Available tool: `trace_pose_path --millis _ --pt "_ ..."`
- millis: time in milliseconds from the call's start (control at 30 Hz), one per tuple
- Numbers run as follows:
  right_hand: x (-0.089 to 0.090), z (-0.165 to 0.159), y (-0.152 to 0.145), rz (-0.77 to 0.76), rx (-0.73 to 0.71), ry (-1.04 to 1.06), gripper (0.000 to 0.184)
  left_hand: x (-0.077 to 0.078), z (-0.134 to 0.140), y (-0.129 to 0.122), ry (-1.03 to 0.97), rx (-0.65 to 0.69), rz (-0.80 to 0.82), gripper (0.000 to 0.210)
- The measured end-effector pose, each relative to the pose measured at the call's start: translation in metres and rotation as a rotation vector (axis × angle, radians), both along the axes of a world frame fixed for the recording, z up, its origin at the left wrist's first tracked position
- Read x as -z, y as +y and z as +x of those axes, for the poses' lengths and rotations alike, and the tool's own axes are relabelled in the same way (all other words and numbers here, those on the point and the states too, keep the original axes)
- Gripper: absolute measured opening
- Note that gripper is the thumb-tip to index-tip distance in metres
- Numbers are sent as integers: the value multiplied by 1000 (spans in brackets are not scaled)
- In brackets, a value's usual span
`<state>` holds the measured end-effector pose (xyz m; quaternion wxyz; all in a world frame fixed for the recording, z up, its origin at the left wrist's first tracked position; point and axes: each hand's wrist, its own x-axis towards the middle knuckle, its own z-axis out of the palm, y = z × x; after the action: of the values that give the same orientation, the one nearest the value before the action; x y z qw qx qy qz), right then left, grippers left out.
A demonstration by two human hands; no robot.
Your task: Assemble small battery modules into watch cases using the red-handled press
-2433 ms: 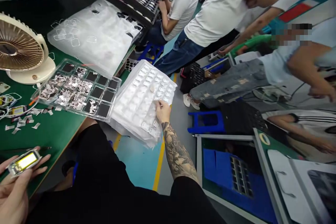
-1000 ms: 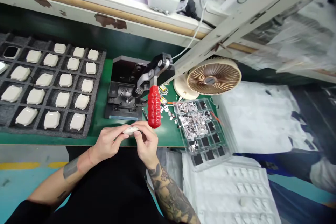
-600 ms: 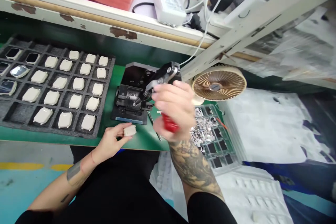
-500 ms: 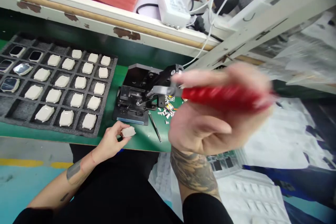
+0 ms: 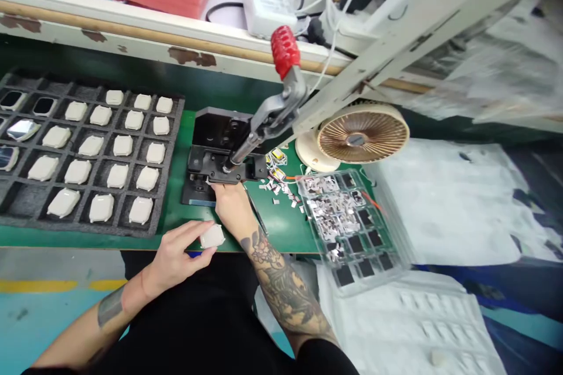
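Note:
My left hand (image 5: pixel 178 255) pinches a white, rounded-square watch case (image 5: pixel 213 236) between thumb and fingers, just in front of the table edge. Beyond it stands a black toggle-clamp press (image 5: pixel 220 161) with a raised lever and a red grip (image 5: pixel 285 50). My right hand (image 5: pixel 235 208) reaches into the front of this press, under its upper plate. Its fingertips are hidden there, so I cannot tell what they hold. Tweezers (image 5: pixel 255 208) lie partly covered beside the right hand.
Left, a grey foam tray (image 5: pixel 169 187) holds several watch cases, a few with dark screens. Small parts (image 5: pixel 277 184) lie scattered right of the press. A clear compartment tray (image 5: pixel 352 290), a cream fan (image 5: pixel 363 133) and white sheeting (image 5: pixel 448 205) stand further right. A shelf edge (image 5: pixel 145 50) runs behind.
My right hand has let go of the red lever grip and moved down-left into the press. The lever now stands up by itself. The watch case stays in my left hand, slightly lower.

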<state>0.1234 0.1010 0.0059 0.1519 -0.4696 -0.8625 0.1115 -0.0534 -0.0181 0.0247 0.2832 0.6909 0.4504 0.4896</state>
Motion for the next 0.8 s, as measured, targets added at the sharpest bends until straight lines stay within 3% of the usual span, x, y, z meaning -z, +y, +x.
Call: trace_pose_path --millis 100,267,400,600,700,800 --pt "-3 0 7 -21 3 2 35 -6 4 0 46 -26 7 53" --pt "-5 20 -23 24 54 384 42 -5 5 5 235 -186 -16 55" --pt "-12 44 -56 -27 112 587 52 0 16 39 538 -258 -46 47" --pt "-15 69 -74 11 156 577 54 -10 36 92 810 -177 -276 39" --pt "-16 71 -75 91 193 560 56 -23 35 84 740 -124 -315 41" --pt "-16 60 -73 259 166 580 63 -39 34 56 337 34 -306 40"
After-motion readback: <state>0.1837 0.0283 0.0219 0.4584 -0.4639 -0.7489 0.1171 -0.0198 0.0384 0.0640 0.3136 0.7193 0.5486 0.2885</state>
